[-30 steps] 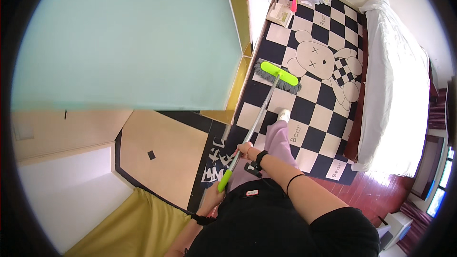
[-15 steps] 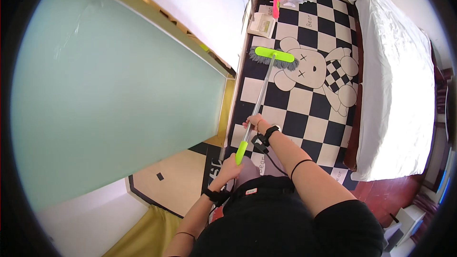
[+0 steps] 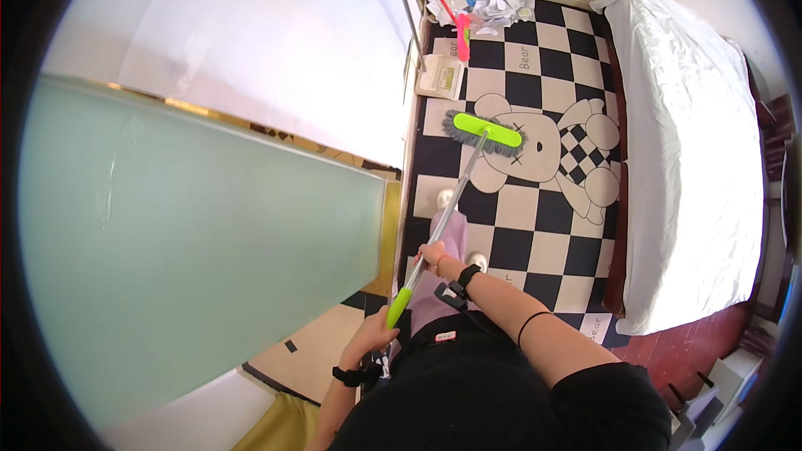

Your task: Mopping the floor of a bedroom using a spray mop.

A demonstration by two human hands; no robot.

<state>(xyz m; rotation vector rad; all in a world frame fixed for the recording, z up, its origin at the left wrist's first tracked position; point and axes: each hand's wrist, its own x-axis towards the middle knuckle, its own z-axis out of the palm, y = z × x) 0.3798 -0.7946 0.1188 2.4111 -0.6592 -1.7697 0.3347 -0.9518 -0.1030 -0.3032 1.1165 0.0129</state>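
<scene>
My right hand (image 3: 433, 256) is wrapped round the silver pole of a mop (image 3: 458, 192), partway down its length. My left hand (image 3: 373, 332) grips the bright green handle end close to my body. At the far end, the mop's green head plate (image 3: 489, 129), fringed with grey strands, lies on the checkered floor mat (image 3: 518, 207), partly over the printed bear's head. The dark wristbands sit on both wrists. Below the pole, my left leg shows in light purple trousers, with a white shoe (image 3: 446, 199) forward on the mat.
A white dustpan (image 3: 436, 86) and a pink broom (image 3: 464, 40) stand beyond the mop, before a heap of paper scraps (image 3: 493, 4). A bed with a white sheet (image 3: 685, 167) borders the right; a greenish panel (image 3: 217, 242) borders the left.
The mop head has slid right along the mat, further onto the printed bear's head. My left foot has come into view ahead, and my view has shifted. Both hands keep their hold.
</scene>
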